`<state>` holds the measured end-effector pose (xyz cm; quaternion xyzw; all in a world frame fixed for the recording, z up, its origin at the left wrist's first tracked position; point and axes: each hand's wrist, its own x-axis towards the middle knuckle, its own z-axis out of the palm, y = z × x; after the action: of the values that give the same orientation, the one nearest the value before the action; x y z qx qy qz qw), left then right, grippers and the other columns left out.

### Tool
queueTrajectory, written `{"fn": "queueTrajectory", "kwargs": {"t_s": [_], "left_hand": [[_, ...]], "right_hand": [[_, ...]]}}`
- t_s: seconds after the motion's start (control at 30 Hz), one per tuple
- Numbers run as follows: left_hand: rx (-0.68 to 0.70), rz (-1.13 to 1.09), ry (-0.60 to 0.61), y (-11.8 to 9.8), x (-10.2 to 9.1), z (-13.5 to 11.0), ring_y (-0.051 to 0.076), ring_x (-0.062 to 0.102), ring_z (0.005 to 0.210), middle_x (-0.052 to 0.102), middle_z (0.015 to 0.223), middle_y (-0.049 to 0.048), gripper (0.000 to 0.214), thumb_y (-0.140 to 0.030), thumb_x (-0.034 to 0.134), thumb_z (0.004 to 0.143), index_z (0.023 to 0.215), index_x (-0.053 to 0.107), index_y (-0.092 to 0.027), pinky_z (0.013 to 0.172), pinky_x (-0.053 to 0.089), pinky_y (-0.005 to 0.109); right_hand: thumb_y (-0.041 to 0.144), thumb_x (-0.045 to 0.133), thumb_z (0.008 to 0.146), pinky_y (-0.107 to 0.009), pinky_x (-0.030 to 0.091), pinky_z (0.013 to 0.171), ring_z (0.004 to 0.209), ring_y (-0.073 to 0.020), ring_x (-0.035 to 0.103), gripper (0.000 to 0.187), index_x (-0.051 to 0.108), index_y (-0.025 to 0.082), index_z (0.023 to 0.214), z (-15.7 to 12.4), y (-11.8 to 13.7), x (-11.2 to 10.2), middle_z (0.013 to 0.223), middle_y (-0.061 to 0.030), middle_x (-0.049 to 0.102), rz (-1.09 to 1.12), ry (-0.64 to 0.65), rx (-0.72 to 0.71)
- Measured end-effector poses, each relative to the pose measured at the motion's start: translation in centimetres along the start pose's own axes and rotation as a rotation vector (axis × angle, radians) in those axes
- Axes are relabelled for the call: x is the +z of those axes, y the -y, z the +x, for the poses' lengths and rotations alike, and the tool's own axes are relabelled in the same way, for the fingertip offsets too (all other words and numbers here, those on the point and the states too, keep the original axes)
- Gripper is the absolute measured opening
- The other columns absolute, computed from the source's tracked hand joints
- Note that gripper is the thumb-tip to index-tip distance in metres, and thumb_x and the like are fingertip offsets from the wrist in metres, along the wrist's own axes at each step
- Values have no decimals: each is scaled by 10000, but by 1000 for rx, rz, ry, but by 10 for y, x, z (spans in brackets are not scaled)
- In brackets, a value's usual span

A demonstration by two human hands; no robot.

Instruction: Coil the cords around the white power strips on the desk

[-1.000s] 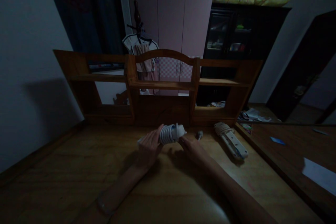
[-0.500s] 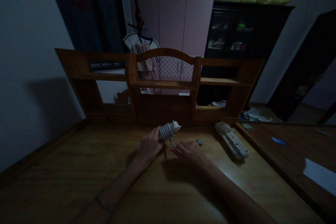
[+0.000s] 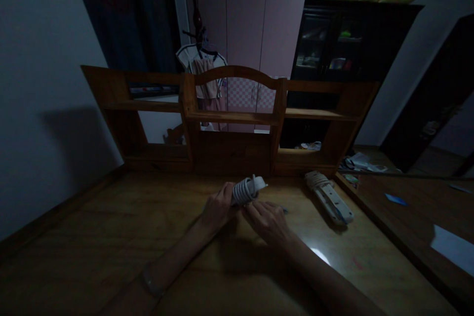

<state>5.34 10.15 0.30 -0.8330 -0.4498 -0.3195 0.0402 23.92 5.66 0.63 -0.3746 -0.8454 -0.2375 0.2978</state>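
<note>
My left hand (image 3: 217, 208) grips a white power strip (image 3: 249, 189) that has its white cord wound round it in tight coils, one end tilted up to the right. Directly under the coils, my right hand (image 3: 267, 219) rests with fingers curled, pinching the loose cord at the strip's lower side. Both hands hover just above the wooden desk (image 3: 111, 237). The cord's plug is hidden behind my right hand.
A second power strip with cord wrapped at its far end (image 3: 329, 196) lies on the desk to the right. A wooden shelf unit (image 3: 233, 118) stands along the desk's back edge. A darker table (image 3: 414, 217) with papers adjoins on the right.
My right hand has come back up from the desk to the strip and closed on the cord. The strip has shifted slightly right and the plug is now covered.
</note>
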Motion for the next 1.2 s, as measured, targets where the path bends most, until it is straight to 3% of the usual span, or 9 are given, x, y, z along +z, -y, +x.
{"fn": "queueTrajectory", "kwargs": {"t_s": [0.13, 0.23, 0.6, 0.83, 1.1, 1.2], "left_hand": [[-143, -71, -150, 2, 2, 1, 245, 653, 816, 641, 960, 61, 450, -374, 630, 786, 1139, 405, -209, 635, 466, 289], [-204, -59, -159, 1, 3, 1, 246, 657, 791, 650, 933, 45, 462, -391, 647, 778, 1139, 417, -219, 620, 461, 288], [-62, -105, -99, -5, -2, -1, 234, 649, 850, 641, 1014, 66, 457, -355, 658, 785, 1152, 434, -201, 675, 485, 292], [-68, -192, -110, -7, -3, 2, 255, 651, 863, 631, 1026, 77, 529, -403, 675, 764, 1178, 410, -208, 688, 505, 319], [-16, -337, -80, -6, -6, 3, 261, 612, 1014, 591, 1160, 97, 568, -331, 671, 767, 1251, 394, -218, 834, 499, 369], [-24, -436, -74, -11, -5, 4, 247, 544, 1135, 523, 1275, 110, 683, -240, 672, 741, 1333, 332, -211, 941, 459, 380]], "right_hand": [[226, 475, 954, -291, 276, 613, 625, -125, 529, 140, 564, 192, 852, 0, -7, -1, 688, 11, 590, 10, -42, 56], [274, 481, 956, -294, 269, 608, 611, -125, 528, 201, 574, 193, 798, 0, -12, 1, 677, 1, 598, -6, -30, 93], [264, 479, 943, -299, 266, 611, 610, -133, 539, 233, 569, 184, 743, 1, -9, 6, 663, -8, 603, -42, -33, 64], [290, 489, 942, -300, 267, 602, 575, -128, 511, 256, 563, 190, 718, 2, -13, 1, 637, 0, 581, -64, -43, 94], [293, 482, 945, -294, 271, 599, 575, -122, 499, 277, 570, 186, 705, 0, -13, -1, 627, -9, 567, -73, -50, 77], [263, 481, 944, -288, 268, 596, 568, -117, 493, 284, 562, 184, 683, 0, -17, -1, 607, -4, 556, -76, -73, 86]]}}
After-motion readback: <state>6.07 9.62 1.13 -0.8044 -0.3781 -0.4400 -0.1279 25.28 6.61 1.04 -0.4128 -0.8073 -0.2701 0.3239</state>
